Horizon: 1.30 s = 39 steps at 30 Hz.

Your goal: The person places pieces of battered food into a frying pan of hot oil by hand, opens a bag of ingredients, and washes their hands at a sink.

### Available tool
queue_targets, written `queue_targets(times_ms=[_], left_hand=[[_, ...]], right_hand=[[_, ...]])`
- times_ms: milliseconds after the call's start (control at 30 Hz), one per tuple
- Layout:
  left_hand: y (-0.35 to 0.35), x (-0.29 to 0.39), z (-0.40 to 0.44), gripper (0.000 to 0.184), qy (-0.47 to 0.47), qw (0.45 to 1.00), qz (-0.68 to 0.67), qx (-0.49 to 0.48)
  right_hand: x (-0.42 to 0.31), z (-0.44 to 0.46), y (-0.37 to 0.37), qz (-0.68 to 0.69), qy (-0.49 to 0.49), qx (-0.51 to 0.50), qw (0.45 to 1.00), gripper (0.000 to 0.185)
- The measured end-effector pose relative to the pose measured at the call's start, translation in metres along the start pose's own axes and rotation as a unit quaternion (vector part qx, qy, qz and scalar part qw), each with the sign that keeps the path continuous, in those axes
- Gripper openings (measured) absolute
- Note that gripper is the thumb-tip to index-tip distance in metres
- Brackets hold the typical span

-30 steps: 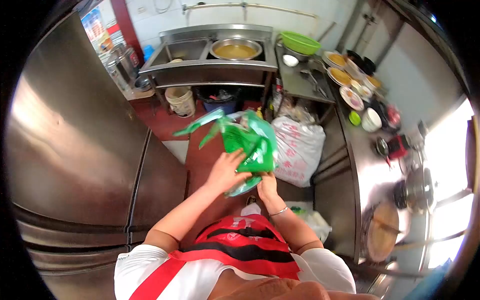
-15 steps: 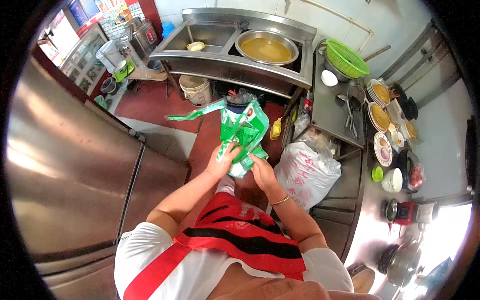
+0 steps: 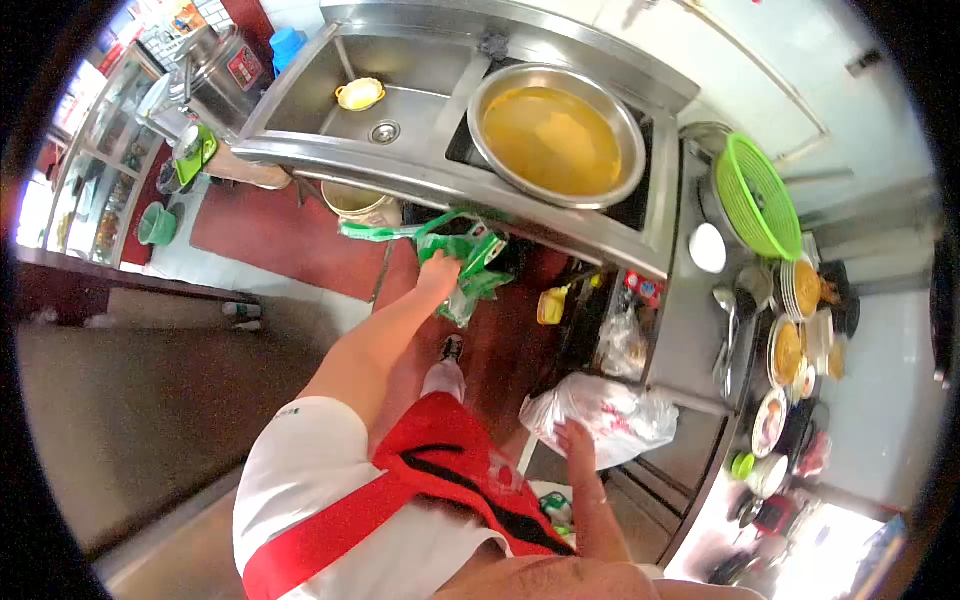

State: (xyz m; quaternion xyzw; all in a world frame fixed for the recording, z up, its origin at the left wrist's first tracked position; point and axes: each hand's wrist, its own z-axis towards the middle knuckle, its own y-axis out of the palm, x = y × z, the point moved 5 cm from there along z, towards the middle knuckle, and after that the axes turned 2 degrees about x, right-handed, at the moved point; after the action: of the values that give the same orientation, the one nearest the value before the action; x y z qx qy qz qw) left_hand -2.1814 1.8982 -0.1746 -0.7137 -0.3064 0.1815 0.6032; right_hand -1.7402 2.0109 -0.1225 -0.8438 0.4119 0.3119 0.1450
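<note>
My left hand (image 3: pixel 438 277) is closed on a green plastic packaging bag (image 3: pixel 462 250), crumpled, with a long green strip trailing to the left. It hangs in front of the sink unit, low over the dark area beneath it. My right hand (image 3: pixel 576 442) is at the near side of a full white plastic sack (image 3: pixel 620 418) with red print. Its fingers look stretched out against the sack, with nothing seen in them. A small green-and-white package (image 3: pixel 556 508) shows beside my right forearm, partly hidden by my apron.
Ahead is a steel sink (image 3: pixel 405 100) with a yellow strainer (image 3: pixel 360 94). Beside it sits a large basin of yellowish liquid (image 3: pixel 550 140). A bucket (image 3: pixel 362 203) and a yellow bottle (image 3: pixel 551 305) stand below. The right counter holds a green basket (image 3: pixel 757 200), ladles and plates.
My left hand has carried the green bag forward toward the sink unit. My right hand has let go of it and moved right and back to the white sack. The view has shifted.
</note>
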Motion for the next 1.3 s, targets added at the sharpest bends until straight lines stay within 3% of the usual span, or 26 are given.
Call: queue_targets(times_ms=[67, 167, 233, 300, 533, 700, 767, 933, 1033, 1067, 1100, 1133, 1167, 1200, 1267, 1300], left_hand=[[0.041, -0.018, 0.054, 0.026, 0.007, 0.998, 0.025, -0.054], [0.081, -0.027, 0.110, 0.019, 0.017, 0.988, 0.026, -0.150], [0.103, -0.029, 0.137, 0.021, 0.031, 0.978, 0.046, -0.200], [0.138, -0.034, 0.165, 0.029, 0.042, 0.949, 0.088, -0.301], [0.245, -0.054, 0.208, 0.031, 0.042, 0.934, 0.107, -0.339], [0.294, -0.064, 0.195, 0.033, 0.034, 0.938, 0.091, -0.333], [0.302, -0.066, 0.180, 0.033, 0.039, 0.944, 0.077, -0.319], [0.298, -0.061, 0.103, 0.035, 0.105, 0.972, 0.033, -0.206], [0.276, -0.048, 0.037, 0.036, 0.199, 0.979, 0.034, -0.004], [0.262, -0.044, 0.020, 0.037, 0.195, 0.980, 0.001, 0.033], [0.229, -0.043, 0.021, 0.041, 0.108, 0.983, -0.138, -0.055], [0.197, -0.041, 0.019, 0.046, 0.002, 0.957, -0.265, -0.115], [0.154, -0.028, 0.008, 0.056, -0.173, 0.802, -0.517, -0.245], [0.103, -0.021, 0.011, 0.056, -0.191, 0.804, -0.519, -0.219], [-0.003, -0.011, 0.030, 0.059, -0.234, 0.494, -0.826, -0.140], [-0.062, -0.011, 0.045, 0.059, -0.173, 0.473, -0.860, -0.081]], right_hand=[[0.008, 0.014, 0.002, 0.008, 0.021, 0.033, 0.999, 0.046], [0.028, 0.042, 0.001, 0.004, 0.033, -0.016, 0.999, 0.040], [0.021, 0.029, 0.027, 0.088, 0.123, 0.059, 0.987, 0.039], [0.026, 0.037, 0.038, 0.088, 0.132, 0.066, 0.985, 0.040], [0.057, 0.061, 0.049, 0.091, 0.182, 0.092, 0.975, 0.045], [-0.011, 0.075, 0.100, 0.096, 0.156, 0.051, 0.982, 0.032], [-0.018, 0.081, 0.108, 0.080, 0.151, 0.045, 0.984, 0.036], [-0.021, 0.097, 0.108, -0.046, 0.158, 0.018, 0.986, 0.038], [-0.109, 0.111, 0.148, -0.113, 0.028, -0.061, 0.991, 0.038], [-0.144, 0.112, 0.165, -0.054, 0.015, -0.044, 0.997, 0.039], [-0.172, 0.119, 0.178, 0.002, 0.002, -0.035, 0.999, 0.040], [-0.195, 0.128, 0.190, -0.013, -0.084, -0.079, 0.993, 0.043], [-0.218, 0.133, 0.205, -0.028, -0.168, -0.126, 0.977, 0.045], [-0.255, 0.128, 0.224, -0.060, -0.220, -0.141, 0.963, 0.049], [-0.339, 0.098, 0.269, -0.120, -0.345, -0.174, 0.915, 0.056], [-0.373, 0.083, 0.287, -0.142, -0.414, -0.185, 0.880, 0.058]])
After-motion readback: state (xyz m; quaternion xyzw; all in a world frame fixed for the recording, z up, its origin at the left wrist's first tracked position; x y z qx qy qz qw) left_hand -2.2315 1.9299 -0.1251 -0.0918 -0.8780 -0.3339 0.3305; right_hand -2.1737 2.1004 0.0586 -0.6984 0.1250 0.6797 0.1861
